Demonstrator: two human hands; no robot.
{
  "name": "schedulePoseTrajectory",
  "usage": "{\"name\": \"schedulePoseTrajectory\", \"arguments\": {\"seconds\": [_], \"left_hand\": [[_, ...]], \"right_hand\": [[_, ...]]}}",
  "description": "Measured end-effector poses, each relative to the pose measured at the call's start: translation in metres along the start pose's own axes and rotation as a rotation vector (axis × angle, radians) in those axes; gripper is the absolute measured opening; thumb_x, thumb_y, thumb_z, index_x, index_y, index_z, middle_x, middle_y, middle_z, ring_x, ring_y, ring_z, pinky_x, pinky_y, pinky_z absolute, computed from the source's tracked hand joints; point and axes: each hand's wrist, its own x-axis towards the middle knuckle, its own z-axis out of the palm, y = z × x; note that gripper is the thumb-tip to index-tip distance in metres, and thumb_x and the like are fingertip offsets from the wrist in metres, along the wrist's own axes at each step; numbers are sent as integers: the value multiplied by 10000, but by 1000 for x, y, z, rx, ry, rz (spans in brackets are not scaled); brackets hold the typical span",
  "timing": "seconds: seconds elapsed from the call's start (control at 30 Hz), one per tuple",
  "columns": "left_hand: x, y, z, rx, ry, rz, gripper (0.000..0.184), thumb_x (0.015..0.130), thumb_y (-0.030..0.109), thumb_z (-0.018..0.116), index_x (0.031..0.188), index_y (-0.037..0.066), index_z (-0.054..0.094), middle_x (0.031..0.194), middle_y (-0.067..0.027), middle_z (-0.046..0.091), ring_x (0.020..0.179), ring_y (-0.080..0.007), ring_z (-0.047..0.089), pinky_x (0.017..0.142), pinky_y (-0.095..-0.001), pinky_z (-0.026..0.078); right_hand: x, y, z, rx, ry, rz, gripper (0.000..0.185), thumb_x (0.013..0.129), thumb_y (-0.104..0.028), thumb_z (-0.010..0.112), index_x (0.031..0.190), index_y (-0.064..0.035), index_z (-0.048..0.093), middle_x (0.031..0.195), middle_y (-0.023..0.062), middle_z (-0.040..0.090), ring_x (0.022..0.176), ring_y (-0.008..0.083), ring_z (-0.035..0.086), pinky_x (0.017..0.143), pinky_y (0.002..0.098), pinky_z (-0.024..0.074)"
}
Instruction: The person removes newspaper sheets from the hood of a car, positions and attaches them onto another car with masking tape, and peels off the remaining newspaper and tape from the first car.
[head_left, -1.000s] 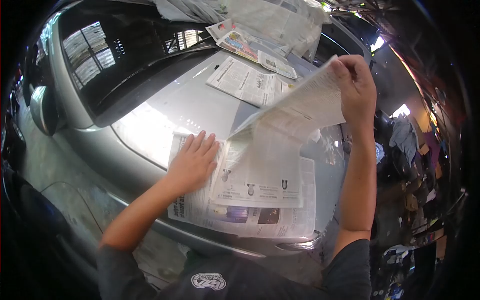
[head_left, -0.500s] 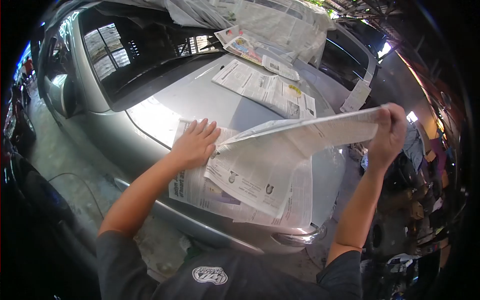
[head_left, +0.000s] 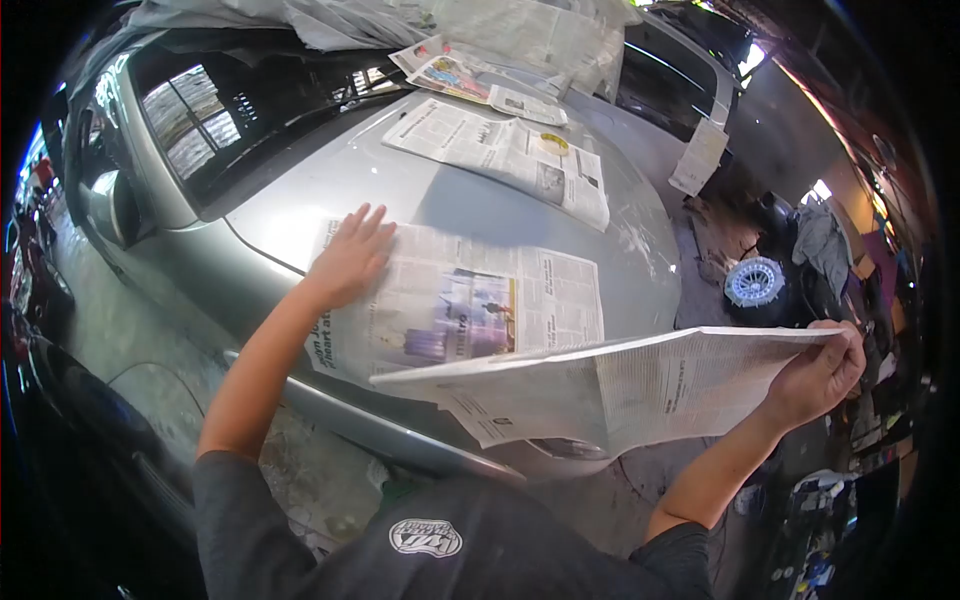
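A black shirt [head_left: 425, 490] with a white badge [head_left: 425, 537] on it is at 6 o'clock, closest to us. The car's front light [head_left: 568, 449] is at 5 o'clock, partly under the lifted newspaper [head_left: 690, 380]. That newspaper hangs at 4 o'clock, folded, with its top edge up in the air above the front of the car.

The right hand [head_left: 820, 375] is just past 3 o'clock. It is closed, and it pinches the far corner of the lifted newspaper between thumb and fingers. The left hand [head_left: 350, 258] is near 10 o'clock. It is open, palm down, with its fingers a bit apart, and it grips nothing. It rests on the flat newspaper [head_left: 550, 290], which lies in the middle on the silver hood [head_left: 340, 180] and has a purple picture.

A wheel [head_left: 754, 282] is at 3 o'clock, off the car. The side mirror [head_left: 115, 208] is past 9 o'clock, and the dark windshield [head_left: 265, 115] is past 10. More newspapers [head_left: 480, 140] lie on the hood at 12 o'clock. Behind them is a see-through plastic sheet [head_left: 530, 35].
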Motion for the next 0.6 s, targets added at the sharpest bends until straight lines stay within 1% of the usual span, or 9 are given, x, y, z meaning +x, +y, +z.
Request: {"name": "schedulePoseTrajectory", "arguments": {"seconds": [0.13,0.2,0.27,0.3,0.33,0.4,0.47,0.53,0.6], "left_hand": [[-25,64,-42,-280,122,97,489,1026,351,518,1412,55,569,1550,-187,454,1472,-389,355,1218,-497,283],[-56,113,-47,-803,-42,73,627,964,501,602,1404,55,580,1444,-196,562,1349,-403,511,1141,-493,395],[-81,164,-53,-709,-50,259,775,859,597,705,1393,48,583,1372,-201,612,1260,-407,586,1077,-487,456],[-88,189,-59,-649,-75,217,816,830,575,771,1398,27,565,1345,-207,625,1269,-405,580,1074,-488,452],[-92,212,-59,-540,-32,141,685,790,415,836,1331,62,610,1252,-165,677,1161,-375,647,991,-455,513],[-107,224,-32,-625,-126,29,594,763,309,835,1276,88,634,1190,-130,702,1083,-347,678,928,-424,542],[-119,227,-23,-649,-107,22,513,738,199,816,1216,111,656,1130,-98,723,1018,-315,701,875,-392,563],[-127,234,-31,-609,-164,140,387,779,125,771,1153,100,674,1117,-97,732,989,-293,717,826,-380,581],[-132,237,-45,-704,-30,303,330,815,113,744,1136,84,676,1123,-104,735,979,-281,727,800,-383,592]], "right_hand": [[-22,-9,-60,-162,98,104,165,1061,-123,572,1134,25,566,954,129,614,854,182,583,784,321,507],[-33,-12,-85,-148,116,154,188,1058,-134,583,1135,37,569,970,135,620,858,184,584,778,314,508],[-43,-18,-97,-288,194,219,233,1071,-169,563,1131,56,577,947,134,622,825,194,583,760,314,513],[-47,-21,-106,-289,170,230,227,1067,-172,571,1132,44,595,936,126,634,845,200,596,780,320,514],[-51,-21,-117,-288,146,241,221,1063,-176,578,1132,32,613,925,118,646,865,205,609,801,325,515],[-55,-17,-148,-538,91,166,208,1051,-184,598,1104,9,656,924,115,678,876,233,642,808,341,524],[-44,-11,-185,-1185,-101,-134,189,1029,-191,628,1042,-19,705,951,123,713,864,266,677,790,350,541],[-37,-23,-181,-1083,-34,-246,179,1024,-182,634,1030,-7,669,913,133,694,801,256,666,717,343,541],[-26,-48,-168,-791,72,-202,178,1019,-173,641,1018,4,634,875,143,675,738,246,655,644,335,542]]}}
